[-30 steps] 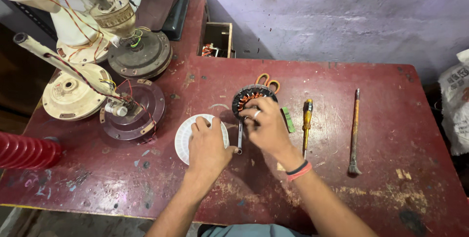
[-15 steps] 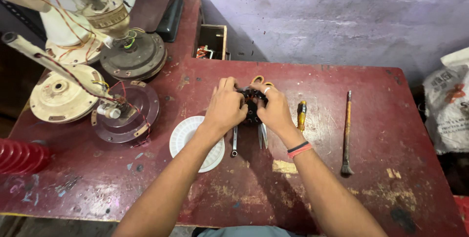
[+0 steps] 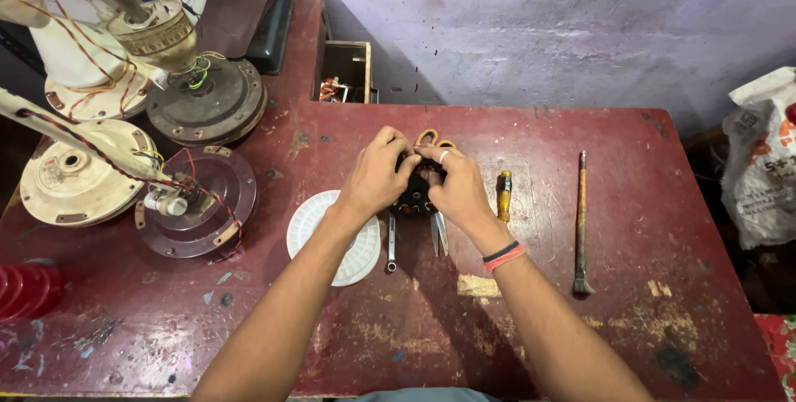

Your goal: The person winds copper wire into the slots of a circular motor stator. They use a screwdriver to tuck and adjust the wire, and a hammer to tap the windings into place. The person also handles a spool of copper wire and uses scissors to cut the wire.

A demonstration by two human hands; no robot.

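A black round fan stator (image 3: 414,193) with copper-coloured windings sits at the middle of the red table (image 3: 647,203). My left hand (image 3: 375,176) and my right hand (image 3: 454,185) both grip it from either side, fingers curled over its top. Orange-handled scissors (image 3: 437,228) lie under it, the blades pointing toward me. Next to them a small spanner (image 3: 390,246) lies by a white round plastic cover (image 3: 325,232), just left of my left wrist. A yellow-handled screwdriver (image 3: 502,195) rests right of my right hand.
A long chisel-like tool (image 3: 580,224) lies further right. Several ceiling-fan motor housings (image 3: 207,104) with loose wires stand at the left, one open dark disc (image 3: 195,203) nearest. A red ribbed part (image 3: 25,290) is at the left edge, a white bag (image 3: 763,162) at the right.
Both hands moved from the white cover and nearby tools up onto the stator and closed on it. The camera view has shifted slightly closer.
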